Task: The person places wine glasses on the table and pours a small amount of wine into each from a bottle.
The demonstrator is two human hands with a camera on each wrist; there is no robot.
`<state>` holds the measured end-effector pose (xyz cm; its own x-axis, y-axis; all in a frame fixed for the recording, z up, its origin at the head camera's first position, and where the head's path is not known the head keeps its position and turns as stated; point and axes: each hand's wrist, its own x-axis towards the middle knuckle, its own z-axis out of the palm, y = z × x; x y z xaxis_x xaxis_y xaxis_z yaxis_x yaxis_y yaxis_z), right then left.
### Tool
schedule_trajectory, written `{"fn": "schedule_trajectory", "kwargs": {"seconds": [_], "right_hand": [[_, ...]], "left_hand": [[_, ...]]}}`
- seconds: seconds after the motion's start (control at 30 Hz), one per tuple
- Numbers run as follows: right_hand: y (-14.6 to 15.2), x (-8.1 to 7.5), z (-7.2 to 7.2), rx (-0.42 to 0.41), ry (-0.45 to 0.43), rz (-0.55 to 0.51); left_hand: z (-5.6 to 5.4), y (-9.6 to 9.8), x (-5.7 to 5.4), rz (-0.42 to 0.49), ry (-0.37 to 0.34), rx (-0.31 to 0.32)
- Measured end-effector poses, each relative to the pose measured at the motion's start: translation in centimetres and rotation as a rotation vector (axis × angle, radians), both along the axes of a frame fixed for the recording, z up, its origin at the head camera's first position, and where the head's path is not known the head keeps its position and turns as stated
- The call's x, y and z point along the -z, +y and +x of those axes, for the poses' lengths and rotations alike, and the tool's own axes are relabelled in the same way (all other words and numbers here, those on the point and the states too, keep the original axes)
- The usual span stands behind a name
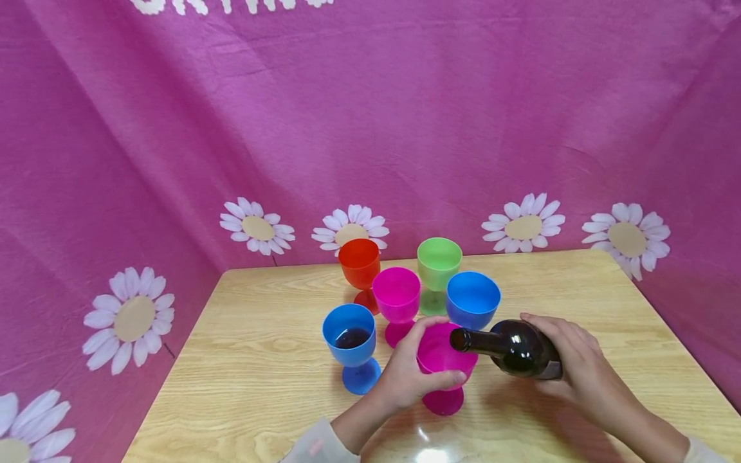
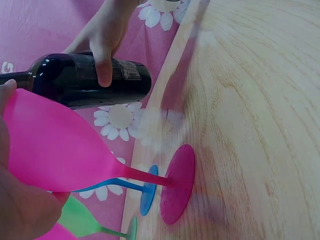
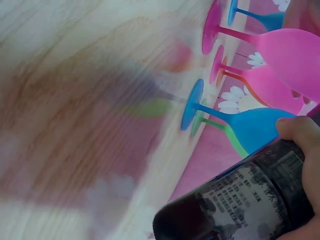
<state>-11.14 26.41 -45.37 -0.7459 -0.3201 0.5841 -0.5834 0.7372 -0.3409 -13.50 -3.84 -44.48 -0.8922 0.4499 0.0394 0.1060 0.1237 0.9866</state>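
Note:
My left hand (image 1: 408,370) grips the bowl of a pink goblet (image 1: 442,350), thumb on the near side and fingers round the far side. Its round foot (image 2: 178,185) is at the wooden tabletop. In my right hand (image 1: 579,366) is a dark wine bottle (image 1: 521,348), tilted well over to the left, its mouth above the goblet's rim. A printed label (image 3: 245,205) shows on the bottle in the right wrist view. Left of my left hand stands a blue goblet (image 1: 349,341) with dark liquid in it.
Behind the held goblet stand a second pink goblet (image 1: 396,297), another blue goblet (image 1: 473,297), a red goblet (image 1: 359,265) and a green goblet (image 1: 439,265). They are grouped closely on the wooden table (image 1: 249,360). A pink cloth (image 1: 370,128) with daisies hangs behind.

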Motion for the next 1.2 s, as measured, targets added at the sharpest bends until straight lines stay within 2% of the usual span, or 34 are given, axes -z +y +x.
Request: {"fn": "schedule_trajectory", "kwargs": {"seconds": [0.37, 0.73, 1.2], "right_hand": [[0.4, -1.3, 0.5, 0.065, 0.060, 0.140], [1.4, -2.5, 0.6, 0.089, 0.046, 0.276], [1.9, -3.5, 0.7, 0.140, 0.116, 0.365]], "left_hand": [[0.0, 0.1, 0.1, 0.032, 0.004, 0.019], [-0.1, 0.0, 0.2, 0.045, 0.008, 0.024], [0.0, 0.1, 0.1, 0.038, 0.008, 0.021]]}}
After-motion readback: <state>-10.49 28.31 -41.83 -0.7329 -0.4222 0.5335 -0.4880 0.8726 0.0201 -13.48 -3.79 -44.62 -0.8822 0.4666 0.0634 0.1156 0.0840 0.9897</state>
